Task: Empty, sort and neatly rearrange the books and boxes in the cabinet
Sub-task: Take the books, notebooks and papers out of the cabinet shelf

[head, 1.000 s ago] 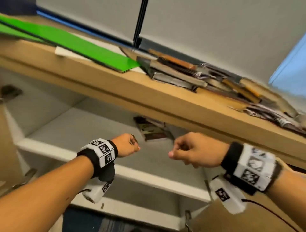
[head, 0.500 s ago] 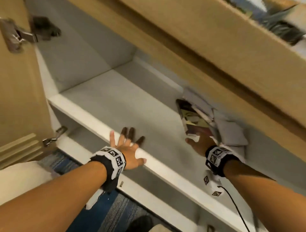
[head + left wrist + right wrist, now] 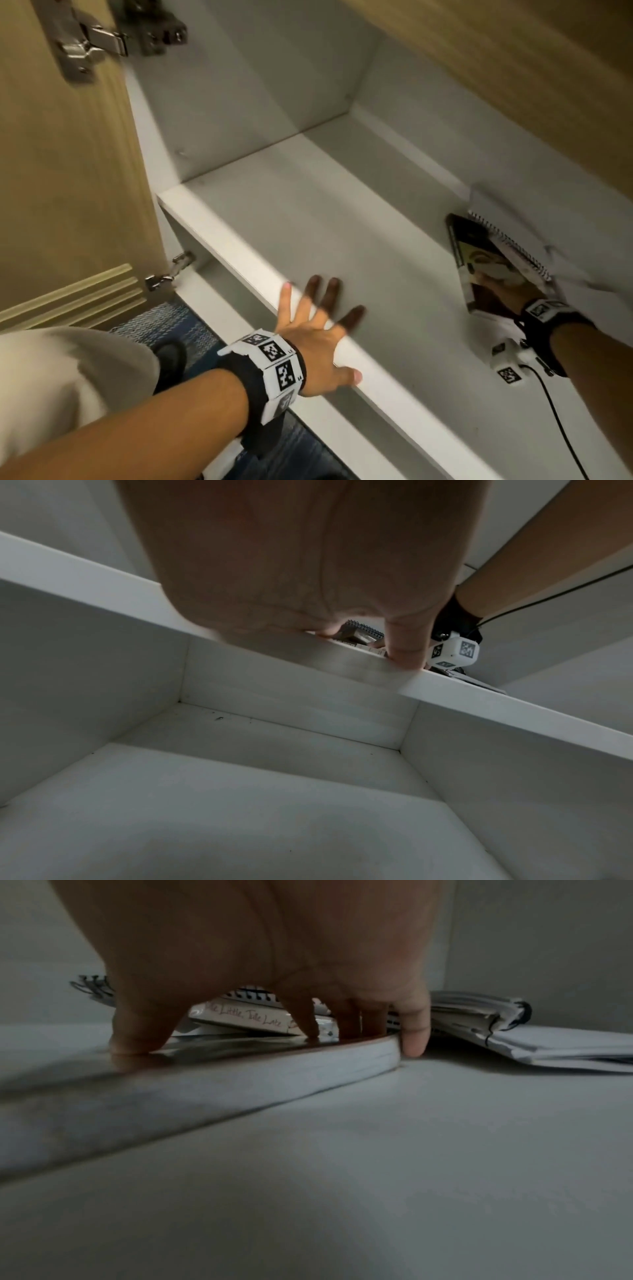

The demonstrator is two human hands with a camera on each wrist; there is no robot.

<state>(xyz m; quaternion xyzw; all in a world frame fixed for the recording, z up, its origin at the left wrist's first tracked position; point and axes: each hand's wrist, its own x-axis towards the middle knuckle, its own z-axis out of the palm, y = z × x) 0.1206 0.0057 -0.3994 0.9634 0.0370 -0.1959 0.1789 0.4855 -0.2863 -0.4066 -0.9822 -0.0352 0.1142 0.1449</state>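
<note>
A dark-covered paperback book lies flat at the right of the white cabinet shelf. My right hand sits on it, thumb at its near edge, fingertips on the cover, little finger hooked past its corner. A spiral notebook, a white book and a clipped paper bundle lie behind it. My left hand rests spread and flat on the shelf's front edge, holding nothing.
The wooden cabinet door stands open at the left on metal hinges. The wooden cabinet top overhangs the shelf. A lower compartment lies below. Blue carpet and my knee are below left.
My view dropped from the cabinet top to the shelf inside. Both hands left the air as fists; the left spread on the shelf edge, the right landed on the dark book.
</note>
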